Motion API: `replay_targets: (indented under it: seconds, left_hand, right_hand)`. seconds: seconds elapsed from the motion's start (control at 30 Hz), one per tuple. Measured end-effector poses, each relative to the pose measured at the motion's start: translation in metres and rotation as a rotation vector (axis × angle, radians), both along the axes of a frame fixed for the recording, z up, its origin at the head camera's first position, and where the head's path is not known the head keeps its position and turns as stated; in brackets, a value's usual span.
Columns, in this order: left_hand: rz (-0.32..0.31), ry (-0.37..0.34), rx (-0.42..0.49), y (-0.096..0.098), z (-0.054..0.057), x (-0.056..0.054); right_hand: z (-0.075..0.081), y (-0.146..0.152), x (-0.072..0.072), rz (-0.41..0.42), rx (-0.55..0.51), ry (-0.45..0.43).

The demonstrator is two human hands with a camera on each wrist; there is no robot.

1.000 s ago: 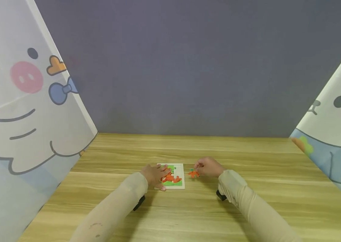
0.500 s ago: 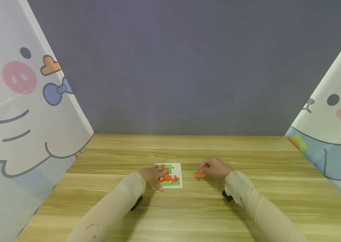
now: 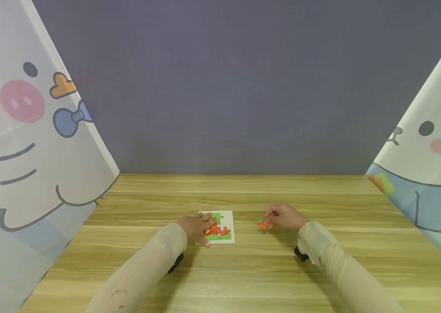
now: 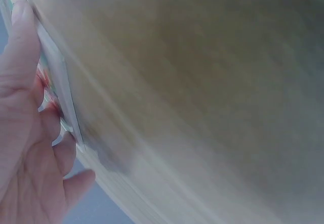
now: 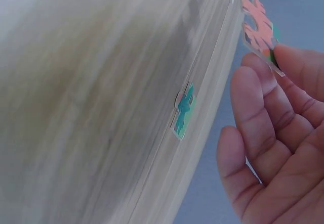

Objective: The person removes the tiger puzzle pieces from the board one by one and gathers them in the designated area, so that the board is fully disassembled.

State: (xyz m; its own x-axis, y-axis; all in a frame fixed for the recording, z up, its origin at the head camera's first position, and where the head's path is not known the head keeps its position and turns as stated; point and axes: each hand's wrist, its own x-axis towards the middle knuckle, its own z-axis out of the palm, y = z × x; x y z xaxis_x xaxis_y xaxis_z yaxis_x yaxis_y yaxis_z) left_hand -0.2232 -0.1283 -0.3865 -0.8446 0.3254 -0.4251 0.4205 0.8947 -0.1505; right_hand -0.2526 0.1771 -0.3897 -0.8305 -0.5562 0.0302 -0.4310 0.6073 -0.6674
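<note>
A square jigsaw puzzle in a white frame [image 3: 233, 230] lies on the table, showing an orange, black-striped animal on green. Across its left side rests my left hand [image 3: 195, 228], fingers spread over the picture. In the left wrist view, the left thumb [image 4: 23, 47] lies along the frame's near edge. To the right of the frame, my right hand [image 3: 288, 217] pinches an orange jigsaw piece [image 5: 260, 27] between thumb and fingertips, held above the table. A second jigsaw piece, teal and green [image 5: 183, 114], lies on the wood below that hand; the hand hides it in the head view.
The wooden table [image 3: 220, 278] runs back to a dark grey panel [image 3: 220, 87]. White panels with cartoon animals stand at the left [image 3: 28, 143] and right [image 3: 420, 174]. Both forearms in pale sleeves reach in from the front.
My right hand has moved right with the orange jigsaw piece, farther from the frame. My left hand stays on the puzzle, while the head view has shifted slightly.
</note>
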Motion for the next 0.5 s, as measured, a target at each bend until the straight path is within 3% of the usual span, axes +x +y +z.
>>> replay_targets:
  seconds: [0.27,0.5]
  left_hand:
    - [-0.067,0.039,-0.062,0.0,0.003,0.001]
    - [-0.082,0.041,-0.08,0.001,0.002,0.0]
  right_hand:
    - [0.002,0.01,0.005,0.0,-0.015,-0.002]
    - [0.001,0.018,0.008,-0.008,-0.028,-0.019]
